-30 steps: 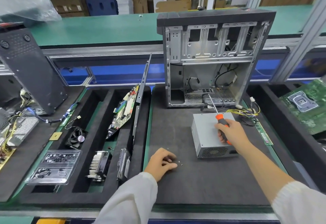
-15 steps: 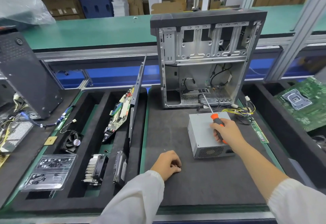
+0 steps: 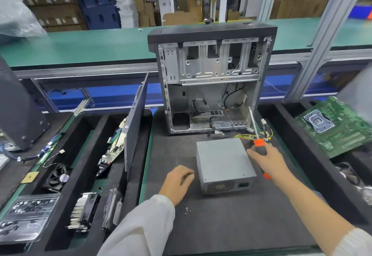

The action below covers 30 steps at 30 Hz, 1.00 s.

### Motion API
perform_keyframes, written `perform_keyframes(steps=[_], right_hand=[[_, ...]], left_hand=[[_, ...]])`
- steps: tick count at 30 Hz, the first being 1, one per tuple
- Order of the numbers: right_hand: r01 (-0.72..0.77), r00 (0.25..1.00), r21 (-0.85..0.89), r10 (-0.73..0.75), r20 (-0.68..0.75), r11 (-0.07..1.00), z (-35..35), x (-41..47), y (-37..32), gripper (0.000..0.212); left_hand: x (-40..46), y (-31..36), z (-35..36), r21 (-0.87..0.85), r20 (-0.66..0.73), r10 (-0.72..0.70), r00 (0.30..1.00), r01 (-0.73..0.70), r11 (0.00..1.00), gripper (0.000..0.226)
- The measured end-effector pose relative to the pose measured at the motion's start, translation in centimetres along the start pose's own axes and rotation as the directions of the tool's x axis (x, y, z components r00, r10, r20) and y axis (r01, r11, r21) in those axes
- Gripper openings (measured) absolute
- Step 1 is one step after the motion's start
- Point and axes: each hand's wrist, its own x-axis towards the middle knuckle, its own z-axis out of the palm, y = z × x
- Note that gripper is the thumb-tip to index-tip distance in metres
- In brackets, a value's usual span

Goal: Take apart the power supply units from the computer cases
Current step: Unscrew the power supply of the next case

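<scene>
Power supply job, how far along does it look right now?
Done: the power supply lies outside the open case on the mat, loose screws nearby. In hand: the right hand grips a screwdriver. Left: its yellow cables run toward the case; whether unplugged is unclear.

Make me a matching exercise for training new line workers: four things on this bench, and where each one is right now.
Things:
1. power supply unit
2. screwdriver
3. loose screws
4. cooling fan

Places:
A. in a left tray compartment
B. on the mat by the left sleeve
C. on the mat in front of the open case
D. gripped in the right hand

Pairs: 1-C, 2-D, 3-B, 4-A
</scene>
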Motion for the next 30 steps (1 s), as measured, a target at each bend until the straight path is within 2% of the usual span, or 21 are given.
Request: perform_keyframes(steps=[1, 3, 6, 8, 11, 16, 20, 22, 24, 27, 30], right_hand=[[-0.049, 0.997, 0.062, 0.045, 0.059, 0.997, 0.2, 0.2, 0.4, 0.016], [-0.230, 0.959, 0.246, 0.176, 0.223, 0.941, 0.5, 0.2, 1.0, 0.032], [-0.390, 0.896, 0.415, 0.234, 0.378, 0.822, 0.7, 0.0, 1.7, 0.035], [-0.417, 0.877, 0.468, 0.210, 0.432, 0.779, 1.0, 0.3, 2.1, 0.040], [-0.430, 0.863, 0.444, 0.212, 0.459, 0.787, 0.9, 0.2, 2.3, 0.046], [-0.432, 0.869, 0.426, 0.240, 0.433, 0.795, -0.4, 0.6, 2.0, 0.053], [-0.441, 0.862, 0.419, 0.245, 0.443, 0.794, -0.9, 0.7, 1.2, 0.042], [-0.427, 0.860, 0.372, 0.243, 0.448, 0.824, -1.4, 0.5, 0.7, 0.045], [-0.380, 0.875, 0.364, 0.203, 0.440, 0.850, -2.3, 0.3, -0.3, 0.042], [-0.278, 0.891, 0.434, 0.062, 0.449, 0.857, -3.9, -0.5, -2.5, 0.040], [-0.156, 0.926, 0.481, -0.042, 0.374, 0.863, -4.9, -1.5, -4.0, 0.043]], left_hand=[[0.8, 1.2, 0.4, -0.030, -0.007, -0.031, 1.000, 0.030, 0.999, 0.021], [2.4, 3.4, 1.4, -0.158, 0.082, -0.147, 0.986, 0.158, 0.975, 0.030], [3.8, 5.5, 3.1, -0.476, 0.251, -0.304, 0.919, 0.391, 0.788, 0.049], [4.1, 5.9, 3.8, -0.611, 0.250, -0.375, 0.893, 0.445, 0.654, 0.053], [4.2, 5.8, 4.5, -0.667, 0.207, -0.391, 0.897, 0.422, 0.614, 0.060], [4.1, 7.2, 4.1, -0.700, 0.211, -0.352, 0.912, 0.392, 0.597, 0.056], [4.3, 8.2, 3.7, -0.700, 0.210, -0.350, 0.913, 0.390, 0.598, 0.057], [4.5, 8.3, 3.4, -0.720, 0.221, -0.337, 0.915, 0.386, 0.577, 0.056], [4.7, 8.5, 2.6, -0.729, 0.203, -0.309, 0.929, 0.354, 0.586, 0.054], [4.7, 8.8, 1.2, -0.733, 0.167, -0.233, 0.958, 0.278, 0.621, 0.055], [4.0, 9.4, -0.2, -0.722, 0.051, -0.071, 0.996, 0.086, 0.687, 0.066]])
